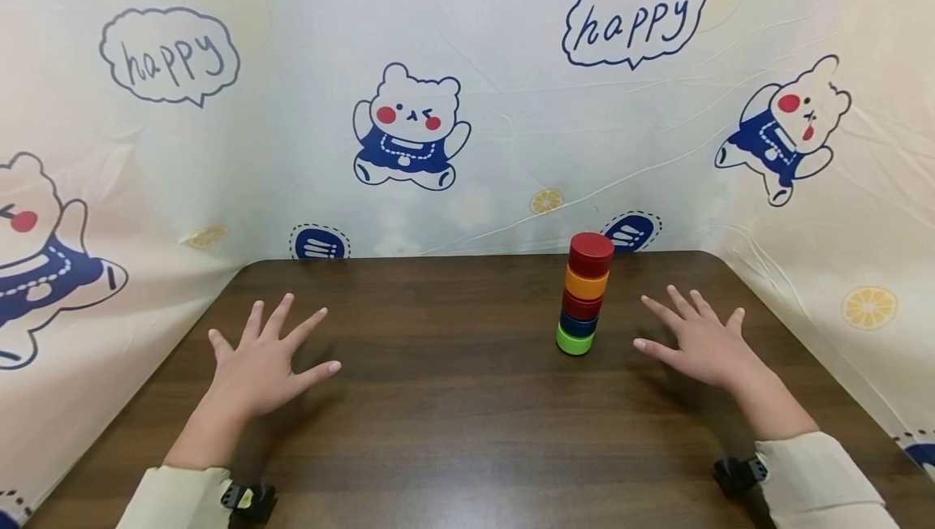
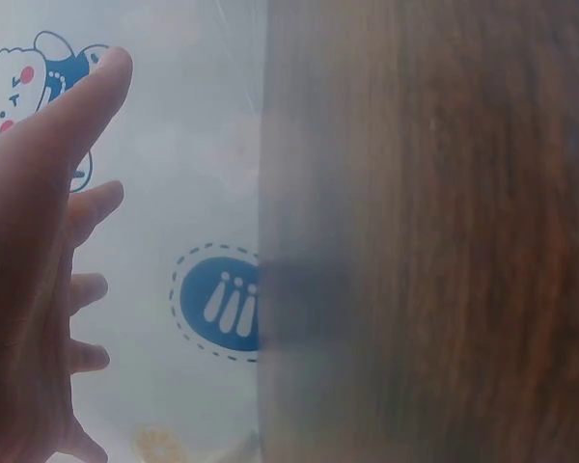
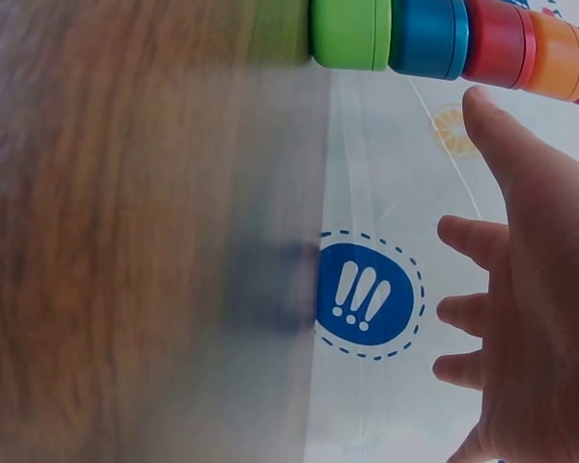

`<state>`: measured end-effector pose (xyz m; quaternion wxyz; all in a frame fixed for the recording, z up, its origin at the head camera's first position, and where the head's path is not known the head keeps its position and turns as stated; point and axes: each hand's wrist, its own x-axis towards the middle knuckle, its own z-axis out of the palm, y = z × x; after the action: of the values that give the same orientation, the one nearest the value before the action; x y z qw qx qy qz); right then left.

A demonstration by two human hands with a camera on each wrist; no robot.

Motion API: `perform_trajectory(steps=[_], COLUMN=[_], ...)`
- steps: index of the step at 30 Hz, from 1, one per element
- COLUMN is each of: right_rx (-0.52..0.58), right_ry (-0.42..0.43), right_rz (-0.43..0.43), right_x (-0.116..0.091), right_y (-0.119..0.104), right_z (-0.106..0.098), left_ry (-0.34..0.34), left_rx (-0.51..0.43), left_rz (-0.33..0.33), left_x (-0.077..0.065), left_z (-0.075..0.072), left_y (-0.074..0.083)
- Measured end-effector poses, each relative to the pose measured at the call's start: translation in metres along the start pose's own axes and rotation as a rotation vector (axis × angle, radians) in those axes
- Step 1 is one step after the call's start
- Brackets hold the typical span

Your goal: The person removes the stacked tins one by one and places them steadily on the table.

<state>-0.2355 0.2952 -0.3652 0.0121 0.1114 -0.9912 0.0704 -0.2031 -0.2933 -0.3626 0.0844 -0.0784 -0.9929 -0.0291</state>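
A stack of round blocks (image 1: 582, 299) stands upright on the wooden table, right of the middle. From the bottom its pieces run green (image 3: 350, 34), blue (image 3: 429, 37), red (image 3: 499, 43), orange (image 3: 557, 56) and red on top. Just right of the stack, my right hand (image 1: 707, 344) hovers with fingers spread, apart from the blocks and holding nothing. In the right wrist view its thumb points up toward the stack. My left hand (image 1: 261, 363) is over the table's left side, fingers spread wide and nothing in it.
The dark wooden table (image 1: 438, 432) has rounded far corners. Behind it and along both sides hangs a pale curtain (image 1: 511, 123) printed with bears, lemon slices and "happy" bubbles. Dark wrist cameras (image 1: 739, 474) are strapped by both pale sleeves (image 1: 821, 484).
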Motion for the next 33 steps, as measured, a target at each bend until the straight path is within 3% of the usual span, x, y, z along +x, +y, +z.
perform_trajectory(steps=[11,33], right_rx=[0.07,0.311], right_ry=[0.04,0.132], right_rz=[-0.023,-0.144], right_x=[0.003,0.013], right_y=[-0.005,-0.007], right_z=[-0.003,0.005], left_ry=[0.007,0.132], left_rx=[-0.049,-0.172], left_rz=[0.009,0.107], left_x=[0.005,0.019], left_z=[0.0,0.002], left_y=[0.007,0.031])
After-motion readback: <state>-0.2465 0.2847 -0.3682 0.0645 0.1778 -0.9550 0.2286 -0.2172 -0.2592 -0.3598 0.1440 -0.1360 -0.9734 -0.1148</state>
